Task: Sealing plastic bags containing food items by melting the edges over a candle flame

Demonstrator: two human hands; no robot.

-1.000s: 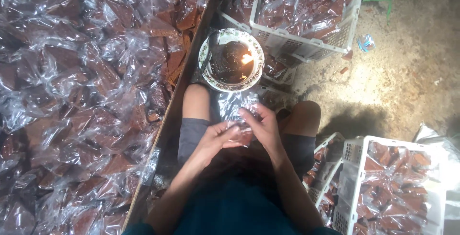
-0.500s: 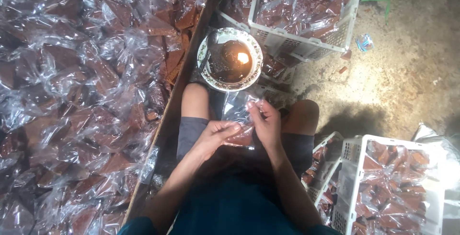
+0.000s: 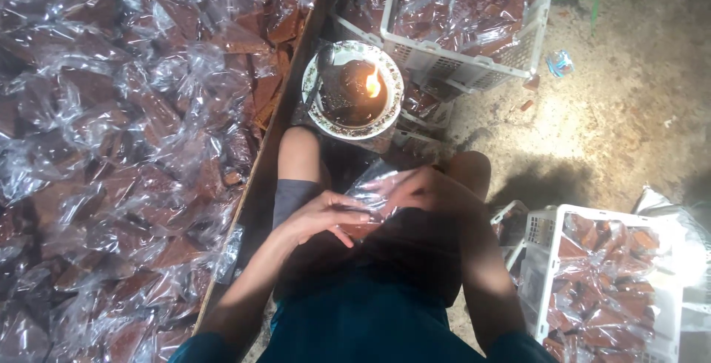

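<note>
Left hand: my left hand (image 3: 322,218) sits over my lap with its fingers curled lightly and the fingertips pressing on the near edge of the small clear plastic packet with a brown slab inside (image 3: 368,198). Half a second ago it lay a little lower and more open; it has come up to pinch.

Right hand: my right hand (image 3: 422,189) covers the packet's far side, fingers bent over the film and holding it (the motion blurs it, so I cannot tell exactly how tightly).

Packet: it is in my lap between both hands, just above my knees, its shiny top edge pointing toward the flame. A second ago my hands were close together folding at its mouth; now they have spread along the film, which reads to me as the fold being set and the packet being readied for the flame, though that is my judgement.

Flame: the round white-rimmed dish of dark wax or oil with a small lit wick (image 3: 353,89) stands on the floor just beyond my knees, near the packet but not touching it. It is lit in all three pictures.

Left side: a long wooden-edged bed heaped with clear packets of brown slabs (image 3: 126,148).

Ahead: a white slotted plastic crate full of the same packets (image 3: 474,30), behind the dish.

Right side: a second white plastic crate, partly filled (image 3: 600,281), on the bare concrete floor (image 3: 629,111).
</note>
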